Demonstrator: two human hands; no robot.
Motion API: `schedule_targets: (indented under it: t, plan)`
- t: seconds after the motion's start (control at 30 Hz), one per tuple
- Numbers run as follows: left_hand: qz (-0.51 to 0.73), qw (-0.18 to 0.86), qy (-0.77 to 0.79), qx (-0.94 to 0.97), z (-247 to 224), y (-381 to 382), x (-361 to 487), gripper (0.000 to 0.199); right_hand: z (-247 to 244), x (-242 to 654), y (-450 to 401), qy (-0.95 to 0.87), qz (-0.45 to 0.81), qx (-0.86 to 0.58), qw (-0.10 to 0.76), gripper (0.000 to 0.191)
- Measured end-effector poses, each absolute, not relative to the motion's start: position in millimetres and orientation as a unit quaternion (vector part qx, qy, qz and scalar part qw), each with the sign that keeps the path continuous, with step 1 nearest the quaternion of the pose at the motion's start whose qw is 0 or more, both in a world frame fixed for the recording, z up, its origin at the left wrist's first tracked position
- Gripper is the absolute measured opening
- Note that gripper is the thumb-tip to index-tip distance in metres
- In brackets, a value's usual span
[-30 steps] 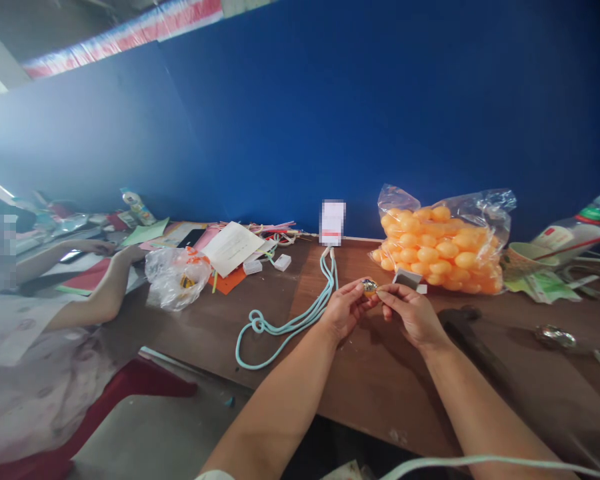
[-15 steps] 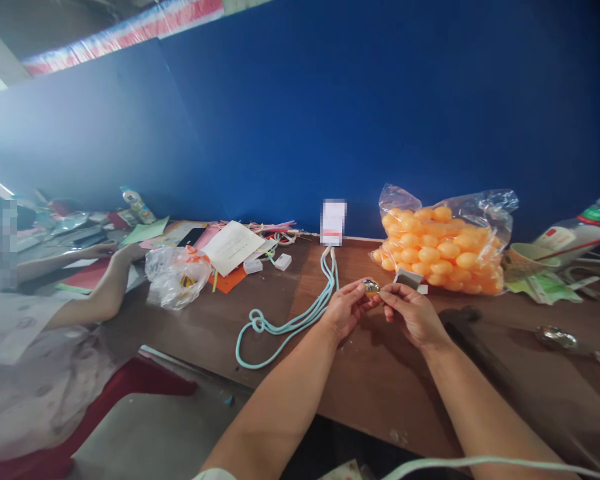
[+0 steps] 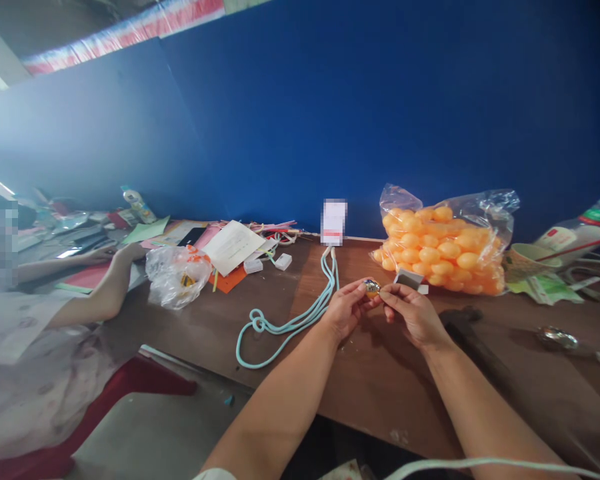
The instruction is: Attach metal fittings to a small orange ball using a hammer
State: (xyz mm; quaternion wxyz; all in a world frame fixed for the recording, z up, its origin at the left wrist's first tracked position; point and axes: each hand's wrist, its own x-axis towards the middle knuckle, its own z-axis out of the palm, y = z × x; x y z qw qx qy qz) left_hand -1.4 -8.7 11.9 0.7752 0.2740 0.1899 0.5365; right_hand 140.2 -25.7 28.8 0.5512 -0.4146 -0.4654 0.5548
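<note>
Basically, in the head view, the L hand (image 3: 347, 309) & R hand (image 3: 414, 315) are both closed in a pinch on a small shiny gold-and-silver oval piece (image 3: 372, 288), just in front of & a bit L of the clear plastic bag (image 3: 500, 202) full of round orange balls (image 3: 449, 251), w/ a looped light-blue cord (image 3: 291, 329) lying further L of the bag. Step in hand looks like fine two-handed fiddling at the piece's R end; next move prob. calls for a steady L hold & a light R touch.
</note>
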Motion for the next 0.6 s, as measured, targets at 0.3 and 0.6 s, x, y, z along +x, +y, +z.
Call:
schedule_targets:
  t: [0.3,0.6]
  plan:
    - [0.536,0.777,0.182,0.275,13.3,-9.9,-1.7,0.031,29.1,139.4,-25.8,-0.458,0.563,-0.406,0.556,0.018]
    - [0.537,0.774,0.186,0.280,12.5,-9.2,-1.9,0.031,30.2,139.3,-26.1,-0.451,0.572,-0.406,0.552,0.019]
